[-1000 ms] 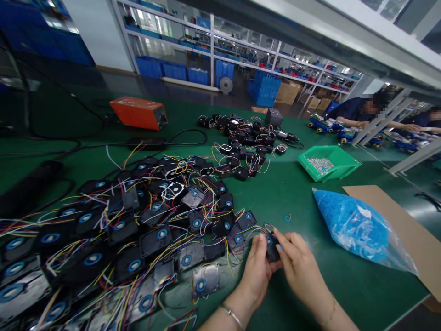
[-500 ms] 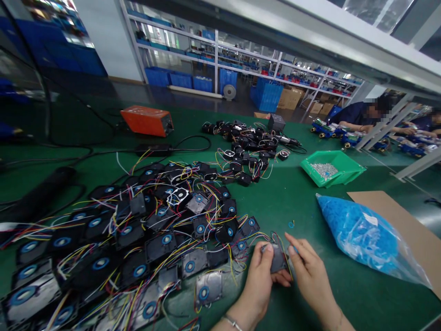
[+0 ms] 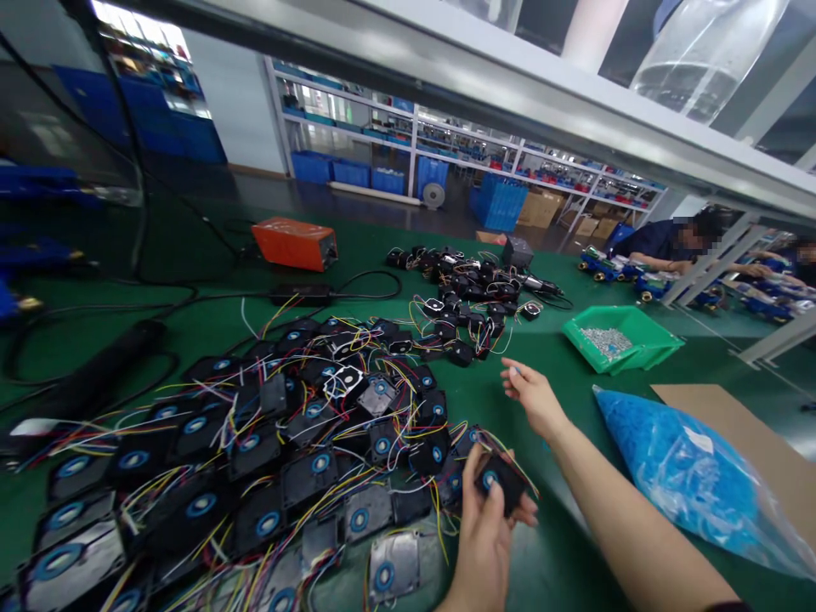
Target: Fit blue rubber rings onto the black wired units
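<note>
My left hand (image 3: pixel 485 527) grips a small black fan module (image 3: pixel 501 481) with a blue round centre and coloured wires, low at the near edge of the green table (image 3: pixel 529 374). My right hand (image 3: pixel 532 393) is stretched forward above the table, fingers apart, with a small blue thing at its fingertips. It hovers just right of the big pile of black fan modules (image 3: pixel 274 442) and short of a second, smaller pile of black wired parts (image 3: pixel 468 285).
A green bin of small metal parts (image 3: pixel 621 338) sits to the right, a blue plastic bag (image 3: pixel 694 476) and cardboard sheet (image 3: pixel 752 442) nearer. An orange box (image 3: pixel 294 242) and black cables (image 3: pixel 191 297) lie at the back left. People work at the far right (image 3: pixel 676 242).
My right hand has let go of the module and reached forward over the table. The left hand keeps the module, now turned blue centre up. The view has tilted upward.
</note>
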`<state>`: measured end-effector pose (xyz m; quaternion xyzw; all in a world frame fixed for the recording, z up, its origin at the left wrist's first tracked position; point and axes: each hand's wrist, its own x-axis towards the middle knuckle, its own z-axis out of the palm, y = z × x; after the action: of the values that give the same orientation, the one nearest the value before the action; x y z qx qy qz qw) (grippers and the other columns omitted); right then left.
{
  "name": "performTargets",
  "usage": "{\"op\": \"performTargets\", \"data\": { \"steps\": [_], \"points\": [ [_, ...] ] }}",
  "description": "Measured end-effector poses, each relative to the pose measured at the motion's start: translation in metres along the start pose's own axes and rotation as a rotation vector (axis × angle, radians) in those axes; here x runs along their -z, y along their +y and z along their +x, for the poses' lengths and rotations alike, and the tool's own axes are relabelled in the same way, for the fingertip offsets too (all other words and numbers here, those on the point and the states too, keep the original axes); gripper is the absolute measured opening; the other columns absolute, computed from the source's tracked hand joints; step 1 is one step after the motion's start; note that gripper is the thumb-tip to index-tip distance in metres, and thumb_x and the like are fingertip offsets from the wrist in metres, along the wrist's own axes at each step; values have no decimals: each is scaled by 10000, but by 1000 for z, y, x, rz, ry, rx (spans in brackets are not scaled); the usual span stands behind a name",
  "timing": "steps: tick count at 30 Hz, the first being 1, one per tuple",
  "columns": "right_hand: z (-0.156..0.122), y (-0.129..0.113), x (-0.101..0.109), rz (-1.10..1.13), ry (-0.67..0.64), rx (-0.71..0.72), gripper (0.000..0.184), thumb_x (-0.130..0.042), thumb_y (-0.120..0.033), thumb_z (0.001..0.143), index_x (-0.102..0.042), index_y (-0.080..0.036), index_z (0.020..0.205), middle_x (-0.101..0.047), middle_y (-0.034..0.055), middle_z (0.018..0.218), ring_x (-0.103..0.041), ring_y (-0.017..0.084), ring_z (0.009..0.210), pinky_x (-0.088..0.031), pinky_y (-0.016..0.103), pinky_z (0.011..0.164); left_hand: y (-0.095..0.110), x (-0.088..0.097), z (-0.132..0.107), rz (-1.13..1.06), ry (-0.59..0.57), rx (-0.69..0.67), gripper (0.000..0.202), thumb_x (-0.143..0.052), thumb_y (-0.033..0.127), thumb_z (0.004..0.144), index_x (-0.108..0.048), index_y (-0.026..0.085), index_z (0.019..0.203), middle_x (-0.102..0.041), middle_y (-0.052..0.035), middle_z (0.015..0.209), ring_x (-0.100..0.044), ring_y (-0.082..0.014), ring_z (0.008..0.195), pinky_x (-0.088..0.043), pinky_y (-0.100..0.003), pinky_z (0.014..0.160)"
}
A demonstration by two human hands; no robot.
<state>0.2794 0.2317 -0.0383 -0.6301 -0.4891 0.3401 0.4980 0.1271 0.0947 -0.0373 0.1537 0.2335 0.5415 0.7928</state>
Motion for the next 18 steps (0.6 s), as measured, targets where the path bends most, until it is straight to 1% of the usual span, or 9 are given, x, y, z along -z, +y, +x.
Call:
{"op": "performTargets", "data": {
  "steps": [2, 3, 5, 7, 9, 12, 15, 18],
  "points": [
    [31, -5, -17, -46, 13, 25, 328, -493, -380, 892, -541, -135, 1105, -593, 60, 962, -586, 149, 763, -504, 310, 660, 5, -3, -1, -18, 33, -138, 723, -655, 360, 742, -245, 344, 1338, -372, -82, 1365, -585, -226, 953, -467, -364, 825],
    [44, -9, -25, -73, 24, 44, 298, -506, -358, 892, -537, -141, 1095, -581, 63, 1005, -586, 159, 804, -509, 326, 687, 7, -3, 0, -20, 66, -202, 768, -681, 344, 710, -243, 355, 1340, -316, -66, 1402, -552, -253, 1037, -440, -380, 891],
    [60, -17, -39, -129, 53, 90, 276, -519, -328, 891, -526, -152, 1103, -555, 69, 1076, -577, 179, 878, -507, 362, 744, 7, -2, 4, -2, 127, -300, 820, -715, 306, 657, -257, 350, 1336, -247, -45, 1440, -466, -280, 1158, -393, -369, 963],
    [68, -24, -49, -183, 85, 134, 278, -513, -315, 895, -518, -156, 1123, -537, 74, 1114, -564, 193, 928, -495, 388, 786, 3, 2, 10, 28, 167, -333, 853, -736, 272, 622, -267, 332, 1332, -246, -43, 1443, -409, -274, 1213, -379, -332, 975],
    [69, -28, -55, -236, 108, 168, 282, -497, -311, 903, -513, -154, 1136, -531, 76, 1124, -558, 200, 947, -489, 400, 800, -2, 9, 14, 49, 186, -298, 856, -753, 279, 604, -288, 295, 1323, -328, -74, 1402, -415, -266, 1208, -383, -321, 968],
    [60, -29, -61, -311, 120, 210, 277, -470, -309, 915, -514, -150, 1137, -531, 75, 1124, -557, 202, 954, -487, 400, 802, -8, 18, 17, 67, 189, -167, 775, -758, 350, 614, -360, 234, 1269, -470, -118, 1286, -471, -277, 1157, -407, -351, 944],
    [41, -25, -72, -375, 100, 250, 264, -474, -308, 914, -519, -163, 1130, -530, 76, 1131, -557, 194, 950, -488, 391, 803, -11, 24, 14, 91, 171, -39, 643, -739, 403, 647, -438, 202, 1179, -536, -135, 1213, -521, -292, 1106, -443, -365, 894],
    [19, -21, -80, -426, 64, 304, 241, -457, -306, 922, -530, -181, 1116, -530, 75, 1136, -555, 184, 952, -486, 377, 809, -11, 22, 9, 127, 167, -11, 640, -741, 432, 643, -447, 189, 1156, -579, -148, 1151, -588, -296, 1007, -473, -367, 840]
  ]
}}
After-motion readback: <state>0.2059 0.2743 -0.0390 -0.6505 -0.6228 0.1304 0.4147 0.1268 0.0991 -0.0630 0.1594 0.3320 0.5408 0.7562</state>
